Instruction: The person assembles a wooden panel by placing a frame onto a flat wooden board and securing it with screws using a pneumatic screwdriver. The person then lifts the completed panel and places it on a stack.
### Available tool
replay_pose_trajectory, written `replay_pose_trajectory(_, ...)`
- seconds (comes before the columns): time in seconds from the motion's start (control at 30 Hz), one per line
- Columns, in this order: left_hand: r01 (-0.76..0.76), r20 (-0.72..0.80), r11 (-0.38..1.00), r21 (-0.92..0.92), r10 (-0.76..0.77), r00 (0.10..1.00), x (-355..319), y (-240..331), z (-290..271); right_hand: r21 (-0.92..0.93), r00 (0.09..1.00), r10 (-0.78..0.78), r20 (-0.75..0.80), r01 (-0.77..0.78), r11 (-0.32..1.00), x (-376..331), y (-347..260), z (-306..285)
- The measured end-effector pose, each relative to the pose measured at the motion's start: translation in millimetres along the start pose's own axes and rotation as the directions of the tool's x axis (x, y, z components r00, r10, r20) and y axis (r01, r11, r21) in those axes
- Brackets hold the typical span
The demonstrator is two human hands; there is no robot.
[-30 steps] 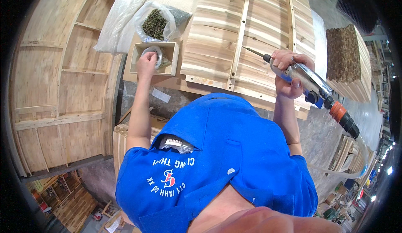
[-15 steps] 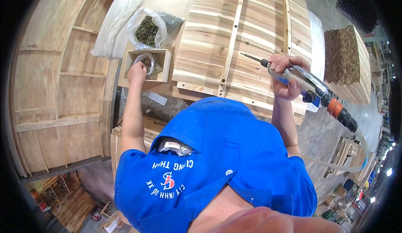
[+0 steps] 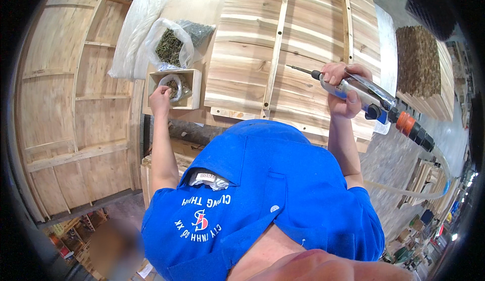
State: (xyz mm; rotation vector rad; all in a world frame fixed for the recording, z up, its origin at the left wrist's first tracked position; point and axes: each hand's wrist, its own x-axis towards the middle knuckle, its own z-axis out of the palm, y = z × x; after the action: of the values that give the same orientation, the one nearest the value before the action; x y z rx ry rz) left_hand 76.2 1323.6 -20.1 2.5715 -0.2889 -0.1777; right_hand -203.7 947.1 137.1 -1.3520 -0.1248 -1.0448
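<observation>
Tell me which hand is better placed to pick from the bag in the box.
Left, most likely: the left hand is at the bag in the box and shows no tool, while the right hand grips the driver, away from the box.

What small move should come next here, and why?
The left hand should probably pinch a piece from the small bag in the wooden box: its fingers are at the bag's mouth, while the right hand holds a power driver over the wooden panel.
</observation>
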Motion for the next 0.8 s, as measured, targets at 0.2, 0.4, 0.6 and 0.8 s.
replay_pose_trajectory(0.2, 0.134, 0.027, 0.799, -0.586, -0.146, 0.989, 12.8, 42.7, 7.4, 0.066, 0.999, 0.024, -0.029, -0.022, 0.998, 12.7, 10.8, -4.4)
replay_pose_trajectory(0.4, 0.281, 0.404, 0.552, -0.785, 0.113, 0.908, 3.3, 189.9, 74.6, 0.080, 1.000, 0.016, -0.005, -0.016, 0.997, 34.0, 23.4, 3.3)
replay_pose_trajectory(0.6, 0.549, 0.653, 0.366, -0.752, 0.302, 0.694, -10.6, 266.1, 125.2, 0.080, 0.999, 0.050, 0.004, -0.050, 0.996, 47.1, 33.5, 11.7)
replay_pose_trajectory(0.8, 0.518, 0.657, 0.428, -0.741, 0.296, 0.694, -11.5, 279.6, 135.4, 0.049, 0.998, 0.057, 0.031, -0.059, 0.997, 46.9, 50.7, 2.3)
